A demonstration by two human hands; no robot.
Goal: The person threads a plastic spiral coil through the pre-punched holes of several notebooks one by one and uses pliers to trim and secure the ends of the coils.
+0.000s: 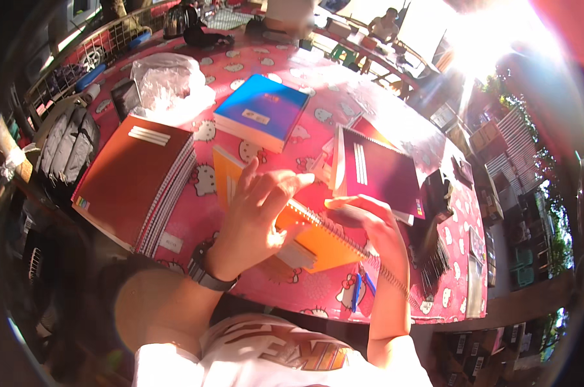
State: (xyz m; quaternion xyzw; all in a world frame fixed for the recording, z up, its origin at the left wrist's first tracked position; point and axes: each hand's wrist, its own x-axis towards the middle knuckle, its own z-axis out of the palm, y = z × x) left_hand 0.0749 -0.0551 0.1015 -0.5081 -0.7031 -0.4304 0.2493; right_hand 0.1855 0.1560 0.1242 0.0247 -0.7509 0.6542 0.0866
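From the head view, my left hand (256, 214) grips the orange notebook (338, 249), tilted above the pink tablecloth (318, 298). My right hand (374, 224) curls beside its wire coil (395, 282); I can't tell whether it pinches anything. The coil trails loose past the notebook's edge, so a careless tug could bend or snag it. What the clear plastic bag (169, 84) holds, I can't make out.

Harsh glare at upper right, pink tablecloth (318, 293) partly washed out, edges bent (fisheye), lower left in shadow.
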